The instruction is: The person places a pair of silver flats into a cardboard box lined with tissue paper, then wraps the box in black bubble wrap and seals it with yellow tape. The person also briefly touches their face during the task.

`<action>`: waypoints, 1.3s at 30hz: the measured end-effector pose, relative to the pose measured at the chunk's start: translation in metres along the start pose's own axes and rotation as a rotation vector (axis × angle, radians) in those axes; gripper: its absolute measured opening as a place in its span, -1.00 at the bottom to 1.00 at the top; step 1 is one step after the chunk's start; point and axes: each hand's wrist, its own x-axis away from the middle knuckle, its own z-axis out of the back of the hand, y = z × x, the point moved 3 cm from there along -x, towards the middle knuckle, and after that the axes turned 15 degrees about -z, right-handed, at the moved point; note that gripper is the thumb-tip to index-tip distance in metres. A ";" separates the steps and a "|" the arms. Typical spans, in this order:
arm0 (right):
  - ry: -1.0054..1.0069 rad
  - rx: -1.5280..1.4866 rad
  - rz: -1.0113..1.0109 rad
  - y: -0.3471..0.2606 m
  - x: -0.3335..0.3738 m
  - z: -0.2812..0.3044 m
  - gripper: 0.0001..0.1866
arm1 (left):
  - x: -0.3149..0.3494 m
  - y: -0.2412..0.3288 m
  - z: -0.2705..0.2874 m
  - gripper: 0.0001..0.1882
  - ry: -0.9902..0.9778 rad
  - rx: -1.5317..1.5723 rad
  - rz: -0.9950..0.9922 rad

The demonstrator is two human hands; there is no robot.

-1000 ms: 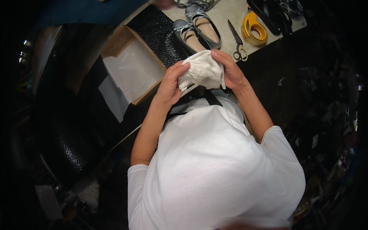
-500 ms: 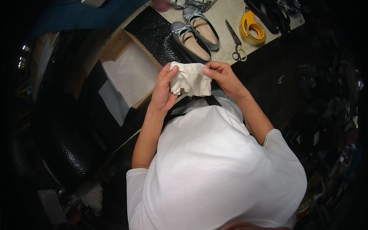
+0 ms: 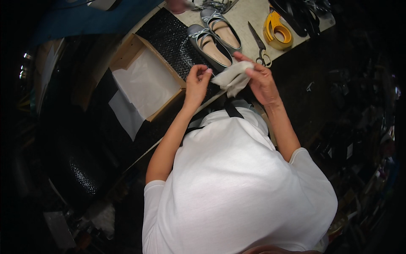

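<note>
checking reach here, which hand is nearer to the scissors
Right. The right hand holds the crumpled white paper just below the scissors, fingertips close to their handles. The left hand is further off, on the other side of the grey shoes.

This looks like a shoe workshop or packing room. A work table holds a pair of grey shoes, scissors, a yellow tape roller, black bubble wrap and an open cardboard box with white paper.
</note>
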 end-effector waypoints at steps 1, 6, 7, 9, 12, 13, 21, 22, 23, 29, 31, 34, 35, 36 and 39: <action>0.043 -0.087 0.033 -0.005 0.001 0.007 -0.68 | -0.004 -0.004 -0.010 -0.54 -0.019 -0.165 -0.030; -0.066 -0.258 0.103 -0.022 0.008 0.025 -0.65 | -0.018 -0.019 -0.057 -0.35 -0.236 -0.684 -0.159; -0.070 -0.285 0.101 -0.023 0.011 0.027 -0.66 | -0.020 -0.022 -0.063 -0.35 -0.273 -0.735 -0.159; -0.085 -0.349 0.089 -0.021 0.016 0.028 -0.66 | -0.024 -0.024 -0.065 -0.46 -0.232 -0.737 -0.162; -0.091 -0.382 0.109 -0.019 0.024 0.028 -0.69 | -0.028 -0.014 -0.053 -0.50 -0.136 -0.733 -0.252; -0.106 -0.378 0.127 -0.018 0.025 0.027 -0.69 | -0.029 -0.009 -0.045 -0.50 -0.092 -0.663 -0.252; 0.322 0.514 0.348 -0.019 0.015 -0.009 -0.66 | 0.025 0.048 0.040 -0.52 0.071 0.392 0.030; 0.331 0.716 0.436 -0.021 0.013 -0.019 -0.66 | 0.033 0.052 0.045 -0.49 0.059 0.421 0.067; 0.340 0.919 0.523 -0.023 0.011 -0.029 -0.66 | 0.039 0.056 0.049 -0.50 0.061 0.453 0.067; 0.187 1.341 0.626 -0.015 0.003 -0.081 -0.69 | 0.057 0.067 0.059 -0.53 0.025 0.575 0.033; -0.001 1.412 0.655 -0.009 0.015 -0.095 -0.72 | 0.061 0.067 0.063 -0.52 0.049 0.582 0.049; 0.073 1.549 0.809 -0.022 0.017 -0.094 -0.72 | 0.071 0.064 0.068 -0.51 0.028 0.605 0.047; 0.121 1.635 0.888 -0.029 0.012 -0.090 -0.72 | 0.074 0.061 0.068 -0.50 0.004 0.585 0.066; 0.272 1.662 0.920 -0.040 0.000 -0.083 -0.70 | 0.077 0.059 0.068 -0.48 -0.019 0.571 0.078; 0.661 1.548 0.681 -0.065 -0.017 -0.052 -0.69 | 0.083 0.055 0.072 -0.46 -0.046 0.565 0.065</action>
